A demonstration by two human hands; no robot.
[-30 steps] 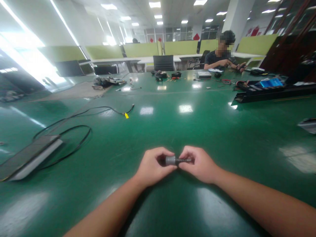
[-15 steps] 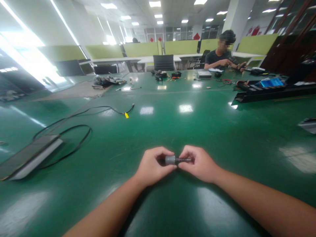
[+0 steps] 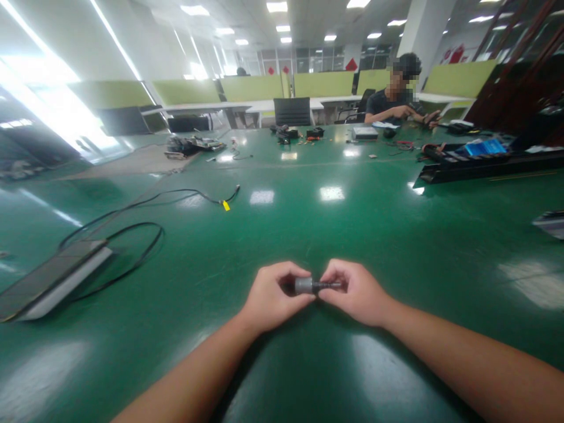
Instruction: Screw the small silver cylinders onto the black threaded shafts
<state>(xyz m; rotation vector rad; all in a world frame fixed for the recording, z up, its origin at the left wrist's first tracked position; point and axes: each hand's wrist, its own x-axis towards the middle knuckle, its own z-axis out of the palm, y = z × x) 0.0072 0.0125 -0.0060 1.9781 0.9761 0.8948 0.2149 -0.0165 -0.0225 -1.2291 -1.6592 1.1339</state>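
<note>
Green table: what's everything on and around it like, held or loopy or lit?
Cylinder: held sideways
Shaft: held sideways; whether fixed to cylinder, unclear
Left grip: closed on cylinder
Right grip: closed on shaft
Cable: loosely looped
Tag: on cable, near its end
Lights: on
Table: shiny, reflecting lights

Small part (image 3: 308, 286) you held was grey on thick body (image 3: 304, 286), darker on thin shaft (image 3: 326, 285). Your table (image 3: 282, 235) was green, patched with white reflections (image 3: 331, 194). Cable (image 3: 145, 251) was black, its tag (image 3: 226, 205) bright yellow. Flat box (image 3: 50, 276) at your left was dark grey on top, pale grey on side. Far ahead, dividers (image 3: 324, 84) were yellow-green, chair (image 3: 292, 110) black, diamond sign (image 3: 351, 65) red, sheet (image 3: 484, 147) at right bright blue.
</note>
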